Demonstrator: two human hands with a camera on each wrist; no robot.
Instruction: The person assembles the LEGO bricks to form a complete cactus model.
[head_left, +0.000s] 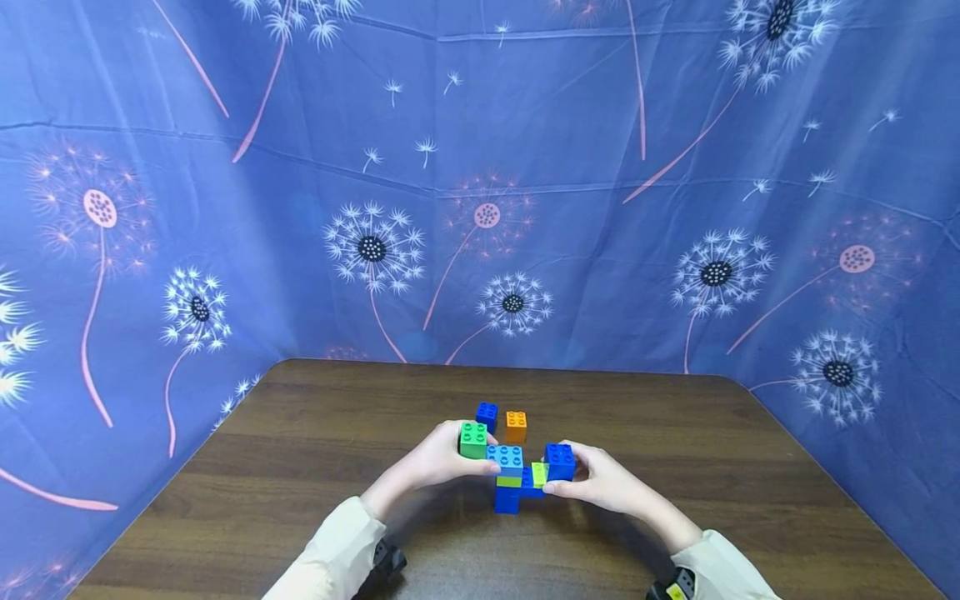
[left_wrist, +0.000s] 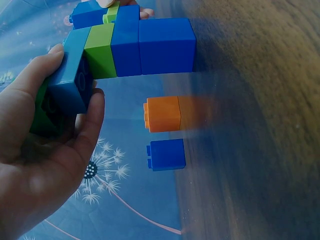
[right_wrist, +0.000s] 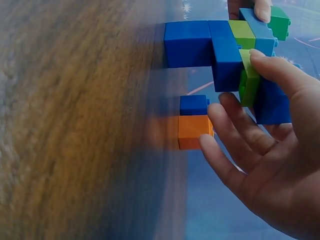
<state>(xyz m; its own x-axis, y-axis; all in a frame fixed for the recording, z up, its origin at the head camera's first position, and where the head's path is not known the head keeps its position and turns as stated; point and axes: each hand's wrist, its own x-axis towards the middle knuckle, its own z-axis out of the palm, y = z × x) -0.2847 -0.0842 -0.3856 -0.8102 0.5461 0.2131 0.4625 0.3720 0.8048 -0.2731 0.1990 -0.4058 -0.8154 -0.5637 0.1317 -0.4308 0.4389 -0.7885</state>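
Note:
My left hand grips the light blue brick, thumb on its near side and fingers behind. A green brick sits to its left within the same hand. Below the light blue brick come a lime brick, a long blue brick and a blue block at the bottom. My right hand pinches a second lime brick with its thumb in front. This brick is at the long blue brick's right part, and a dark blue brick stands against it, partly hidden by the fingers.
Behind the hands, a loose blue brick and an orange brick stand on the brown wooden table. A blue cloth with dandelion prints hangs beyond the table's far edge and along its sides.

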